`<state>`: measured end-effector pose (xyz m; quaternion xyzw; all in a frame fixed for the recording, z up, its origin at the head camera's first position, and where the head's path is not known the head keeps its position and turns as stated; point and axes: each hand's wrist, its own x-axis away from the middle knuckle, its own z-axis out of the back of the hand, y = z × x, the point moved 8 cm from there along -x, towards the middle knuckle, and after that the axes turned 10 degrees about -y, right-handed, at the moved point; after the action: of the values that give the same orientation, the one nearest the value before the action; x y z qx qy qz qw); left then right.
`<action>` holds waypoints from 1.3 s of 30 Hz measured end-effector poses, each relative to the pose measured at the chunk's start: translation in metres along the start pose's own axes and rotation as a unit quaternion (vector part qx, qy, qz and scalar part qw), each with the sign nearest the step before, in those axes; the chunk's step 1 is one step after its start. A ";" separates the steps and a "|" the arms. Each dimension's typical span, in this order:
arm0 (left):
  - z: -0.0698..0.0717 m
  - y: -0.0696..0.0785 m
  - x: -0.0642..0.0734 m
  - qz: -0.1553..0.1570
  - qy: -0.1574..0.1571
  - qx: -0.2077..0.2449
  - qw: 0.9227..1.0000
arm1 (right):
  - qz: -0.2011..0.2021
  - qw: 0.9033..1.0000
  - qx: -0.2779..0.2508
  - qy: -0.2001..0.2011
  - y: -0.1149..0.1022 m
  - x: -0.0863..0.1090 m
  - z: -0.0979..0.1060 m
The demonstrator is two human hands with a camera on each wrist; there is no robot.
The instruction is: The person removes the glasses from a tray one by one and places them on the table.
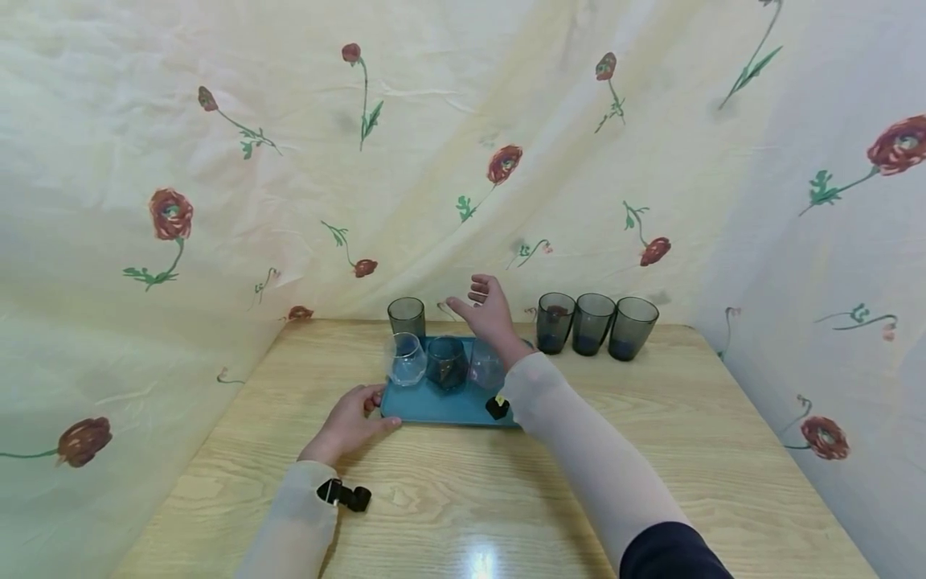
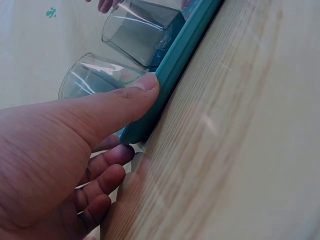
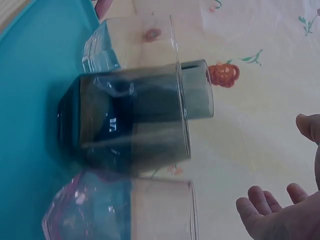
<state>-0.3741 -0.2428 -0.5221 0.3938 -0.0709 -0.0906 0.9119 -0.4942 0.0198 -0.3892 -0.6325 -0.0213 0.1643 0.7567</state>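
A blue-green rectangular tray (image 1: 434,408) lies on the wooden table. My left hand (image 1: 352,422) grips its near left corner, the thumb (image 2: 142,86) along the rim and the other fingers bent around the corner. In a row on the tray stand a clear glass (image 1: 408,366), a dark faceted glass (image 3: 125,120) and a pinkish clear glass (image 3: 100,212). My right hand (image 1: 489,312) is raised past the row, fingers apart and holding nothing. The right forearm hides part of the tray's right end in the head view.
A tall grey tumbler (image 1: 407,316) stands just behind the tray's left part. Three similar tumblers (image 1: 595,322) are lined up at the back right of the table. A flower-patterned cloth (image 1: 434,161) hangs behind and along both sides.
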 end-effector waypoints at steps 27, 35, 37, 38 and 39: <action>0.003 0.002 -0.003 -0.008 -0.006 -0.003 1.000 | -0.084 0.981 0.126 -0.121 0.016 -0.040 -0.073; 0.002 0.001 -0.005 -0.006 -0.010 -0.013 1.000 | -0.086 0.967 0.176 -0.163 0.022 -0.045 -0.085; 0.002 0.001 -0.004 -0.006 -0.010 -0.014 1.000 | -0.086 0.963 0.189 -0.172 0.022 -0.045 -0.088; 0.003 0.001 -0.004 -0.006 -0.010 -0.014 1.000 | -0.087 0.962 0.194 -0.174 0.022 -0.045 -0.090; 0.003 0.002 -0.003 -0.005 -0.011 -0.013 1.000 | -0.089 0.960 0.199 -0.177 0.022 -0.046 -0.091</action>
<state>-0.3778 -0.2434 -0.5189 0.3812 -0.0776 -0.1002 0.9158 -0.5203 -0.0760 -0.4202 -0.4257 -0.1774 0.2065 0.8629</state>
